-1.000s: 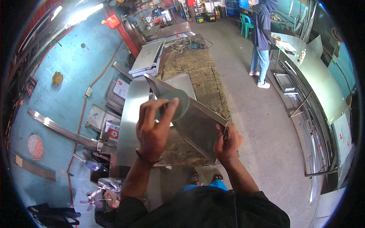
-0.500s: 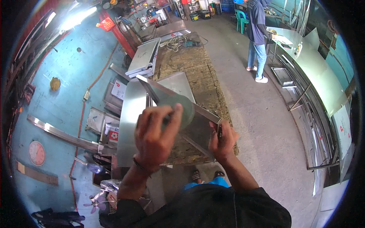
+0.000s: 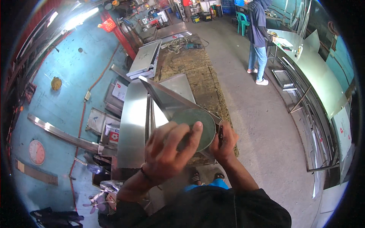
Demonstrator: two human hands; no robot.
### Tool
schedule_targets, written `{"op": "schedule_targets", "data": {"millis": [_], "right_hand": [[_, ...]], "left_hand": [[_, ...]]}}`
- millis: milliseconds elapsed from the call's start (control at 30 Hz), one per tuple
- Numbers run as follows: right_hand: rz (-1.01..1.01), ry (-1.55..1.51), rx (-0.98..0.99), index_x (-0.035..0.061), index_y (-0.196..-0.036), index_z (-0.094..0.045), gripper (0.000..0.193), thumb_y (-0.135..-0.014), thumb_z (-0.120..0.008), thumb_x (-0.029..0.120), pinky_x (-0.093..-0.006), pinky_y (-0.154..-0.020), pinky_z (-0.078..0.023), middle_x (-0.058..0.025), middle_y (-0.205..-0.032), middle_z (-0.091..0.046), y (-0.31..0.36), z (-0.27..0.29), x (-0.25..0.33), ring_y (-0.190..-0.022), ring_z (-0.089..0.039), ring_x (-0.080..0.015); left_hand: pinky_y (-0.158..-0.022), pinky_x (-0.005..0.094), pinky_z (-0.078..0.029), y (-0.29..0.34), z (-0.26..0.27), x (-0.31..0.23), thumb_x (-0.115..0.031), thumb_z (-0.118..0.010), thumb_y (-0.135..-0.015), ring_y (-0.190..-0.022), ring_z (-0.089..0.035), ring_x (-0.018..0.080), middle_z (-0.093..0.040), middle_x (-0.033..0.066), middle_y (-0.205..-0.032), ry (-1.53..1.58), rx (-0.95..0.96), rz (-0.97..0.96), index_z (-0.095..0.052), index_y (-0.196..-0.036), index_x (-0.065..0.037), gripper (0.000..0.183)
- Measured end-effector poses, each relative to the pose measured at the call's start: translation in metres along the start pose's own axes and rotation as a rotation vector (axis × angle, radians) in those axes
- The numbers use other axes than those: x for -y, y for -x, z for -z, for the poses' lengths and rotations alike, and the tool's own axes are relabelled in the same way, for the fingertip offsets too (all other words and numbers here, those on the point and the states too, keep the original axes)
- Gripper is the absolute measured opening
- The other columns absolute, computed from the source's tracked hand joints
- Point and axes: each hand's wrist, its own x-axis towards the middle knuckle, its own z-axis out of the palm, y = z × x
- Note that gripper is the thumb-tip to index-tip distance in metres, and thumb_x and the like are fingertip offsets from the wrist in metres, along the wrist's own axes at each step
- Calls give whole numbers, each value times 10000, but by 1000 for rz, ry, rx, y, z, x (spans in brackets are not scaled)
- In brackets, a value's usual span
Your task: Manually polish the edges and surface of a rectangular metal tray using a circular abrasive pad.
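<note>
My left hand point(image 3: 167, 152) grips a flat, round, grey-green disc point(image 3: 205, 123) that looks like a sanding disc; its fingers lie over the near face. The disc overlaps the near end of a metal panel point(image 3: 167, 93) with raised, folded edges, held tilted above the workbench; whether they touch I cannot tell. My right hand point(image 3: 225, 142) pinches the panel's near right corner, thumb and fingers closed round the edge. Much of the panel is hidden behind the disc and my left hand. Below it, a shiny metal sheet point(image 3: 131, 125) lies along the left side.
The worn wooden workbench point(image 3: 203, 83) carries stacked metal panels point(image 3: 144, 59), a coiled cable point(image 3: 176, 45) and a green power tool point(image 3: 194, 46). A person point(image 3: 258, 41) stands at a bench on the right. Long metal bars point(image 3: 292, 87) lie beneath that bench.
My left hand has moved the disc rightward and nearer to me along the panel, toward its corner. My right hand keeps its hold on the corner.
</note>
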Motion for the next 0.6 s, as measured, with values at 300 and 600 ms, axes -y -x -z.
{"op": "schedule_targets", "data": {"millis": [300,600], "right_hand": [[-34,-10,-1,32,-866,-548,159,-833,-677,-54,-389,-534,-407,-171,-687,-499,-2,-6,1,-561,-515,-361],[-89,-29,-14,27,-887,-569,147,-807,-657,-60,-387,-567,-459,-174,-696,-536,-3,-4,-2,-584,-573,-363]], "left_hand": [[-913,380,-511,13,-14,-2,-21,-714,-818,-1024,-605,247,-592,81,-1085,50,7,57,-728,-1309,-73,494],[-878,398,-507,15,-26,14,24,-730,-796,-1000,-588,251,-581,94,-1053,44,-37,213,-722,-1321,-53,530]]}}
